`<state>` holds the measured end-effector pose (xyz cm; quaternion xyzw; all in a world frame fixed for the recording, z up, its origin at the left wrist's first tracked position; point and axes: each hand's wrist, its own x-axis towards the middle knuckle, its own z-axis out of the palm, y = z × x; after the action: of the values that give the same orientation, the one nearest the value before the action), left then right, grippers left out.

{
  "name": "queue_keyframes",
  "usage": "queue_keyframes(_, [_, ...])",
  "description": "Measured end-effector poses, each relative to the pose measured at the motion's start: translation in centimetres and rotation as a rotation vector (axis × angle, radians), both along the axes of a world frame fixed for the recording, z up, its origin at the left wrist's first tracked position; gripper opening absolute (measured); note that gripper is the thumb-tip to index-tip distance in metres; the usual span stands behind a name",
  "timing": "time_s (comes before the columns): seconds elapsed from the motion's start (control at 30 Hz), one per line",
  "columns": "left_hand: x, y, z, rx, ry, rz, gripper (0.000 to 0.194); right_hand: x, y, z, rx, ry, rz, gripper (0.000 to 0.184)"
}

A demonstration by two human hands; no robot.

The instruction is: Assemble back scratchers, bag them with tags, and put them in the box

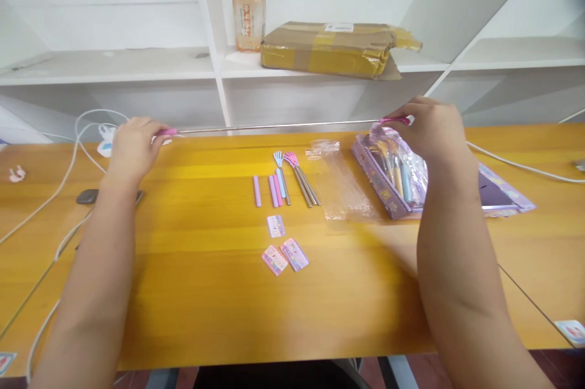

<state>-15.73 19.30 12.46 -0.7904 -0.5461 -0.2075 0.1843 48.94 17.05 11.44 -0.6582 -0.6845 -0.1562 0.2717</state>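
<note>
A telescopic back scratcher (278, 126) stretches level above the far side of the table, its thin metal rod pulled long. My left hand (136, 148) is closed on one pink end, and my right hand (427, 127) pinches the pink end opposite. My fingers partly cover both ends. Below the rod lie a blue hand-shaped back scratcher (278, 160) and pink back scratchers (292, 160) with metal rods. Beside them are several purple and pink sticks (257, 191). Three small printed cards (275, 226) lie nearer to me.
A clear plastic bag (345, 185) lies beside an open purple box (384, 185) holding wrapped brushes, beneath my right hand. White cables (68, 169) and a dark mouse-like object (86, 196) are at left. On the shelf stand a bottle (249, 11) and a taped cardboard box (324, 50).
</note>
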Motion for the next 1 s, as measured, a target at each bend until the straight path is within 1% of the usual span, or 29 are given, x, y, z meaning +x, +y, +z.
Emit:
queue_keyframes(0.1, [0.0,0.0,-0.2,-0.014,-0.022,-0.024,0.042,-0.2,-0.2,0.3,0.01,-0.006,0.006,0.016])
queue_keyframes(0.27, [0.2,0.3,-1.0,0.023,-0.01,-0.011,0.06,-1.1,-0.6,0.4,-0.01,-0.05,-0.045,0.019])
queue_keyframes(0.37, [0.0,0.6,-1.3,0.018,-0.007,-0.011,0.068,-1.3,-0.5,0.4,-0.018,-0.108,-0.06,0.022])
queue_keyframes(0.43, [0.1,1.0,-1.5,0.003,-0.015,-0.022,0.071,-1.4,-0.2,0.4,-0.034,-0.153,-0.077,0.024])
queue_keyframes(0.5, [1.2,1.2,-2.0,-0.018,-0.035,-0.059,0.068,-2.2,0.1,0.4,-0.051,-0.188,-0.067,0.027])
queue_keyframes(0.57, [3.9,0.8,-2.8,-0.037,-0.068,-0.11,0.057,-4.6,0.2,0.1,-0.05,-0.222,-0.004,0.031])
queue_keyframes(0.6, [5.8,0.4,-3.4,-0.041,-0.085,-0.136,0.05,-6.5,0.0,-0.2,-0.04,-0.241,0.056,0.032])
queue_keyframes(0.67, [10.2,-1.1,-4.6,-0.051,-0.083,-0.184,0.04,-11.7,-1.0,-1.3,-0.016,-0.291,0.214,0.032])
queue_keyframes(0.73, [14.2,-3.0,-5.5,-0.049,-0.036,-0.233,0.038,-17.2,-2.5,-2.7,-0.005,-0.305,0.405,0.034])
queue_keyframes(0.8, [16.6,-4.6,-5.9,-0.024,-0.001,-0.249,0.034,-21.3,-3.8,-3.9,-0.007,-0.328,0.509,0.035])
queue_keyframes(0.83, [17.1,-5.1,-5.9,-0.015,-0.002,-0.261,0.031,-22.4,-4.3,-4.1,0.002,-0.339,0.535,0.035])
queue_keyframes(0.9, [17.2,-5.6,-5.6,-0.027,-0.004,-0.285,0.028,-22.8,-4.6,-4.0,0.011,-0.366,0.572,0.034])
queue_keyframes(1.0, [16.6,-5.3,-5.2,-0.078,0.02,-0.311,0.028,-20.8,-4.1,-2.8,-0.052,-0.351,0.589,0.033])
